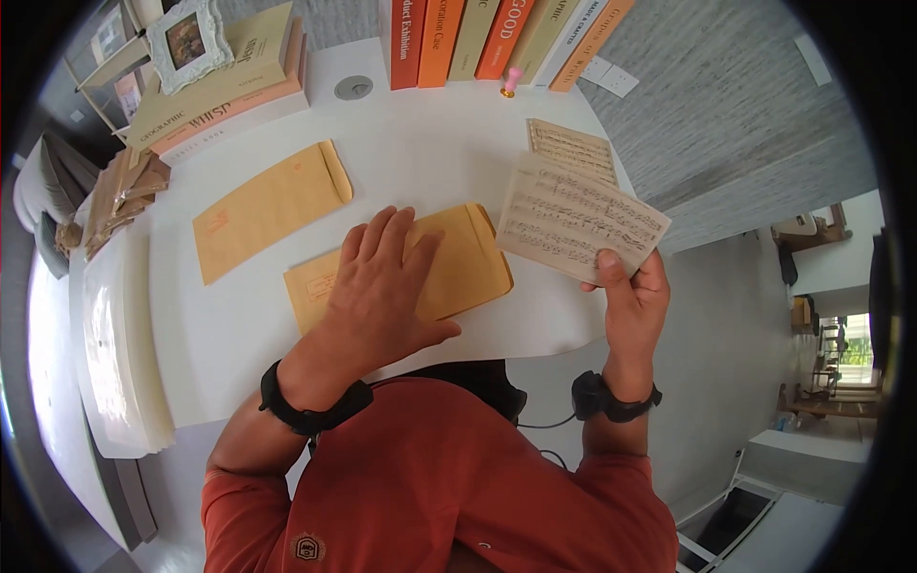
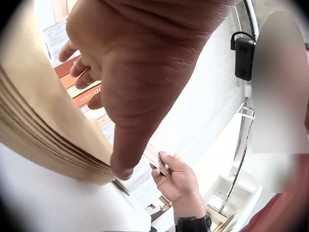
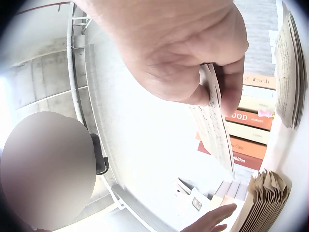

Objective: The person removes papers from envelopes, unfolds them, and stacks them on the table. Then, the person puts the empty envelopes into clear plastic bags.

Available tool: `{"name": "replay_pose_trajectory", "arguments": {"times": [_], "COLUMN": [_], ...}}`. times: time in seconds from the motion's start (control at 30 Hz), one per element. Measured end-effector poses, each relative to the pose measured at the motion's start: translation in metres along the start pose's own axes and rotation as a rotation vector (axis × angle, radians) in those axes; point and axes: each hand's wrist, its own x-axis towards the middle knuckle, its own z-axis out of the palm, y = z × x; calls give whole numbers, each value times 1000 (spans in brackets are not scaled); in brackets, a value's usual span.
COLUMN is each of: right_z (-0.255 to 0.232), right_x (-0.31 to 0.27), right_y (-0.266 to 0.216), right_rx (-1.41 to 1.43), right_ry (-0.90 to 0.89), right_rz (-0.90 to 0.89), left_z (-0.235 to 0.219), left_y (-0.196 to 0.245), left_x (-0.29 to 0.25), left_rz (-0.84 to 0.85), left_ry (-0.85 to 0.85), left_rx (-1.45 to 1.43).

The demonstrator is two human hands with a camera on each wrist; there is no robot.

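Observation:
My left hand (image 1: 382,286) lies over a stack of yellow-brown envelopes (image 1: 468,272), fingers extended and thumb out to the side. The left wrist view shows the stack's many layers (image 2: 43,116) edge-on, with the thumb near its edge. Between thumb and fingers, my right hand (image 1: 632,306) pinches a cream sheet-music card (image 1: 578,215), raised to the right of the stack. It appears as a thin tilted piece (image 3: 217,121) in the right wrist view. Behind it lies a pile of similar sheet-music cards (image 1: 570,141), partly covered by the held one.
Another yellow envelope (image 1: 272,210) lies farther left on the white table (image 1: 430,143). Upright books (image 1: 478,43) and a pink pushpin-shaped ornament (image 1: 512,81) line the back. Stacked books (image 1: 234,95) carry a picture frame (image 1: 188,43). Brown paper packets (image 1: 124,196) and translucent sleeves (image 1: 119,334) sit at the left edge.

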Motion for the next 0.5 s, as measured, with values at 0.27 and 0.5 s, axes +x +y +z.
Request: {"name": "replay_pose_trajectory", "arguments": {"times": [0.27,0.5], "right_z": [15,6], "right_x": [-5,-7], "right_y": [24,17], "right_rx": [-239,-155], "right_ry": [-9,-1], "right_rz": [-107,-44], "left_z": [3,-5], "left_y": [0,0], "left_x": [4,3], "left_rz": [-25,-13], "left_ry": [-5,31], "left_rx": [-102,-150]}}
